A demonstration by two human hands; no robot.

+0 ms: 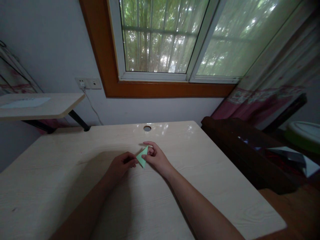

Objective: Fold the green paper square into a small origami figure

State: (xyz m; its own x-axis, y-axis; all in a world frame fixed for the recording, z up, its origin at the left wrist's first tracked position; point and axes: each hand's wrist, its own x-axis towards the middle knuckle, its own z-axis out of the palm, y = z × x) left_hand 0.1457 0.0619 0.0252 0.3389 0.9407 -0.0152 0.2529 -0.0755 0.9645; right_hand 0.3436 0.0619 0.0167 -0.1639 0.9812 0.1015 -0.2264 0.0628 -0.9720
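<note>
In the head view, the right hand point(157, 158) is pinching a light-green paper triangle point(140, 160) over the pale wood-grain tabletop point(200, 173); the left hand point(122, 163), fingers bunched, is meeting its corner (grip unclear). Two-handed adjusting seems underway — calling next for steady fingertips.

Bare forearms point(200, 200), bare left grip point(122, 162), right grip point(157, 156)
</note>
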